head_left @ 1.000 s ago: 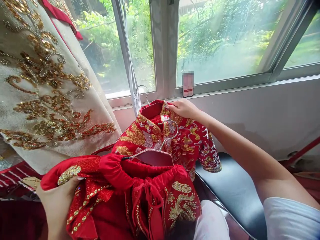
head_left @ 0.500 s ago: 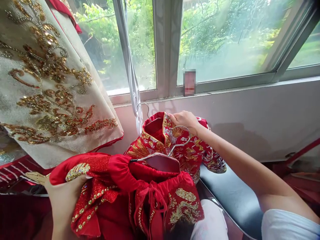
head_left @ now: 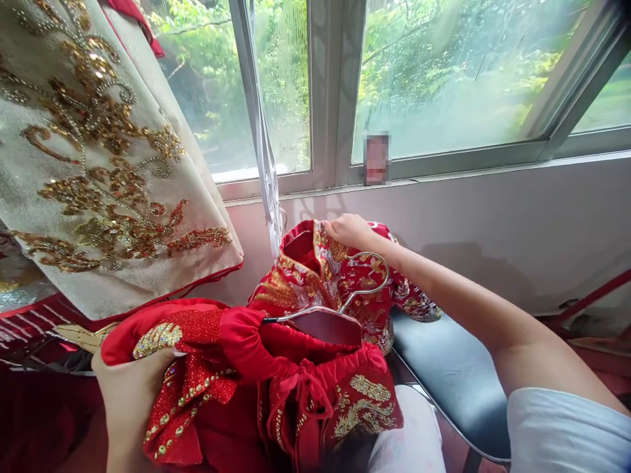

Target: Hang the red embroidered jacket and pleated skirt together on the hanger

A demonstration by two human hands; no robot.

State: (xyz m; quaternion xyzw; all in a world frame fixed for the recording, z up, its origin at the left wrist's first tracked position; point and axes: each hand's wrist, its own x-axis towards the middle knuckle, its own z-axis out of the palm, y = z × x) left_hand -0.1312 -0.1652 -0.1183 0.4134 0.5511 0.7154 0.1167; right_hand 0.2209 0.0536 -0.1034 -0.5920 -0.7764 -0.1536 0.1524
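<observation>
My left hand (head_left: 135,381) grips a red garment (head_left: 241,414) with gold beading, its thumb over a folded, sequinned part. A drawstring bow is tied at this garment's gathered top. The metal hook of a hanger (head_left: 369,289) rises from its opening. Beyond it, my right hand (head_left: 350,231) is closed on the collar edge of a red jacket (head_left: 296,289) embroidered in gold and silver. The jacket stands upright over a black seat, partly covered by the nearer garment. Most fingers of my left hand are hidden.
At left hangs a cream cloth (head_left: 123,197) with gold sequin scrolls and red trim. White decorative metalwork (head_left: 269,190) runs down before the window (head_left: 444,79). A black padded seat (head_left: 453,374) lies at right, and a small blurred card (head_left: 376,159) stands on the sill.
My right hand and the jacket collar have shifted slightly left. The near garment and its hanger hook sit a little further right. Both hands keep their hold.
</observation>
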